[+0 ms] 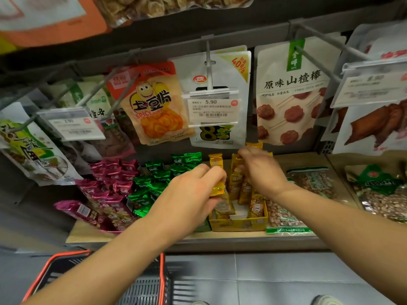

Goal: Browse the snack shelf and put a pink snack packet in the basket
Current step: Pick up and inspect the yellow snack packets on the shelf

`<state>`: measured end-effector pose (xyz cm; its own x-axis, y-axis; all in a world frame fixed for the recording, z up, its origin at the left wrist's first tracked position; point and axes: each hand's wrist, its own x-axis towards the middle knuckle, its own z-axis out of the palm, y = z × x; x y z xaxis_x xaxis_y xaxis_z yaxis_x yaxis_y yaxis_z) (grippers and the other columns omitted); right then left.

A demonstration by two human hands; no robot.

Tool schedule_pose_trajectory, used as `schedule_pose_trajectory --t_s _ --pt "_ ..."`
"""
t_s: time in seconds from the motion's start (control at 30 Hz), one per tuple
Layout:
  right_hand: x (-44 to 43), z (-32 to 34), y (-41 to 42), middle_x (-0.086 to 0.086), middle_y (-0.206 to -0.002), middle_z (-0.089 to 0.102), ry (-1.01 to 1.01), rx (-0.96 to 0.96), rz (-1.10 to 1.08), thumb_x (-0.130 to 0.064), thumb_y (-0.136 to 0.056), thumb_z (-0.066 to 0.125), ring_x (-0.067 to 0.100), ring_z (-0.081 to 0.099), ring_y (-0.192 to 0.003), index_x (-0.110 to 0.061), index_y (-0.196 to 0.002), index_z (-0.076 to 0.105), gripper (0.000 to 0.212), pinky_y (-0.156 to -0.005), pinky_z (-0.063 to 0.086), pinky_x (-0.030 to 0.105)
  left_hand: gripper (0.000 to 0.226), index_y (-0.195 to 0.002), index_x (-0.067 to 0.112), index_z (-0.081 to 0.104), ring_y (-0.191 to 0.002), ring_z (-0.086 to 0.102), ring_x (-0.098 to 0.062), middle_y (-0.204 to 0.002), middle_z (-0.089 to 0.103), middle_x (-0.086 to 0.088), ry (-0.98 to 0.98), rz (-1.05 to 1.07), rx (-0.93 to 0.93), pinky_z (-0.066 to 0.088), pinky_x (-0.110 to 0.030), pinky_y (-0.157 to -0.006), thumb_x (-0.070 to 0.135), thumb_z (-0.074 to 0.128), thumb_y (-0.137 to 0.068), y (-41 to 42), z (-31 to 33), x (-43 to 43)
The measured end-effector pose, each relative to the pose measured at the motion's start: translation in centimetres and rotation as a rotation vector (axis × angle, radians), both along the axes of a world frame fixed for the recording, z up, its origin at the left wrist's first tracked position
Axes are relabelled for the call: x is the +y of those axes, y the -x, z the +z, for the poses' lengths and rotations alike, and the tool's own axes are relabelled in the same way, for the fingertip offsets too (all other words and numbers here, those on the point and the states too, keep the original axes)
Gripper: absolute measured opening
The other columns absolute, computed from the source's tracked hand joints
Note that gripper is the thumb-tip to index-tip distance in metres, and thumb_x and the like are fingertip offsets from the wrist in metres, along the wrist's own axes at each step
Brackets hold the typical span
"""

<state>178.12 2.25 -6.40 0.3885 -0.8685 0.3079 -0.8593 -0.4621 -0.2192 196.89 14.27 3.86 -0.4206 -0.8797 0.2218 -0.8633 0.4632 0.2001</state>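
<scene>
Our left hand (191, 194) pinched a yellow packet (217, 189) and our right hand (262, 172) gripped an upright yellow packet (234, 181). Meanwhile the pink packets (112, 179) lay piled off left, nearer our left hand, basket (162, 271) right below.

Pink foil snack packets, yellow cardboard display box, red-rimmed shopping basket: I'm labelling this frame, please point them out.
Pink foil snack packets (119, 186): head view, middle of the pile.
Yellow cardboard display box (237, 224): head view, front wall.
Red-rimmed shopping basket (162, 276): head view, right rim.

Grey tiled floor (275, 274), pale wooden shelf (88, 235), dark rail (242, 33) with metal peg hooks (208, 69), clear price-tag holders (212, 108).
</scene>
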Motion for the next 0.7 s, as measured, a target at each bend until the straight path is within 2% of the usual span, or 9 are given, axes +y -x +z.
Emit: schedule_pose_trajectory --t_s 0.07,0.13,0.3,0.37,0.43,0.53,0.6,0.63,0.7 --pt "-0.5 0.1 0.0 0.005 -0.139 0.049 0.061 0.173 -0.060 -0.019 -0.089 0.058 0.027 0.038 -0.131 -0.016 -0.133 0.049 0.045 -0.099 0.030 0.044 0.039 -0.114 0.029 0.050 -0.087 0.059 -0.019 -0.109 0.058 0.004 -0.009 0.015 0.056 0.048 -0.030 -0.074 0.028 0.074 -0.083 0.1 -0.2 -0.1" --pt "-0.6 0.6 -0.3 0.005 -0.148 0.039 0.038 0.230 -0.088 -0.025 -0.088 0.056 0.026 0.025 -0.138 -0.016 -0.140 0.042 0.055 -0.102 0.025 0.048 0.041 -0.120 0.027 0.053 -0.098 0.059 -0.017 -0.116 0.059 0.004 -0.007 0.031 0.100 0.047 -0.028 -0.083 0.027 0.073 -0.084 0.2 -0.5 -0.2" --pt "0.7 3.6 0.0 0.003 -0.160 0.017 -0.110 0.144 -0.057 -0.031 -0.089 0.055 0.023 0.010 -0.146 -0.020 -0.152 0.019 0.074 -0.111 0.020 0.051 0.045 -0.124 0.026 0.056 -0.102 0.060 -0.011 -0.113 0.065 0.008 -0.023 0.118 0.226 0.048 -0.025 -0.089 0.031 0.073 -0.083 0.0 0.3 0.0" --pt "1.3 6.2 0.7 0.000 -0.159 0.023 -0.323 0.027 -0.011 -0.034 -0.094 0.056 0.023 0.020 -0.145 -0.024 -0.152 0.024 0.067 -0.115 0.023 0.050 0.040 -0.117 0.027 0.059 -0.091 0.063 -0.007 -0.101 0.069 0.011 -0.064 0.148 0.292 0.052 -0.025 -0.082 0.031 0.076 -0.081 -0.4 1.3 0.5" --pt "2.8 9.5 1.3 -0.002 -0.152 0.040 -0.671 -0.130 0.123 -0.048 -0.093 0.056 0.014 0.041 -0.135 -0.026 -0.148 0.036 0.063 -0.112 0.034 0.037 0.030 -0.101 0.033 0.063 -0.078 0.064 -0.003 -0.085 0.070 0.012 -0.093 0.175 0.385 0.052 -0.023 -0.074 0.030 0.080 -0.076 -0.7 2.7 1.3" --pt "6.6 13.7 1.9 -0.021 -0.138 0.050 -0.974 -0.311 0.342 -0.083 -0.070 0.047 -0.003 0.056 -0.116 -0.041 -0.142 0.042 0.083 -0.101 0.043 0.026 0.023 -0.080 0.036 0.066 -0.071 0.064 -0.001 -0.074 0.070 0.015 -0.131 0.244 0.545 0.049 -0.014 -0.066 0.032 0.086 -0.067 -0.6 4.6 2.2" --pt "10.2 15.7 1.7 -0.036 -0.129 0.049 -0.972 -0.372 0.438 -0.087 -0.066 0.044 -0.011 0.052 -0.115 -0.059 -0.131 0.043 0.071 -0.100 0.042 0.018 0.019 -0.078 0.028 0.073 -0.071 0.068 -0.007 -0.075 0.073 0.010 -0.203 0.246 0.711 0.053 -0.021 -0.068 0.032 0.086 -0.065 -0.1 6.2 3.6" --pt "11.7 16.1 1.4 -0.035 -0.126 0.053 -0.916 -0.407 0.453 -0.083 -0.071 0.043 -0.012 0.052 -0.114 -0.059 -0.126 0.047 0.060 -0.100 0.042 0.017 0.018 -0.078 0.025 0.075 -0.072 0.069 -0.010 -0.076 0.074 0.007 -0.237 0.233 0.814 0.054 -0.025 -0.070 0.032 0.085 -0.065 0.3 7.0 4.3" --pt "14.2 16.6 0.5 -0.013 -0.118 0.064 -0.800 -0.591 0.450 -0.068 -0.081 0.046 0.000 0.060 -0.105 -0.040 -0.127 0.055 0.055 -0.096 0.050 0.033 0.019 -0.081 0.020 0.076 -0.071 0.068 -0.011 -0.077 0.074 0.001 -0.300 0.188 1.063 0.055 -0.029 -0.073 0.031 0.083 -0.066 1.1 8.5 5.5"
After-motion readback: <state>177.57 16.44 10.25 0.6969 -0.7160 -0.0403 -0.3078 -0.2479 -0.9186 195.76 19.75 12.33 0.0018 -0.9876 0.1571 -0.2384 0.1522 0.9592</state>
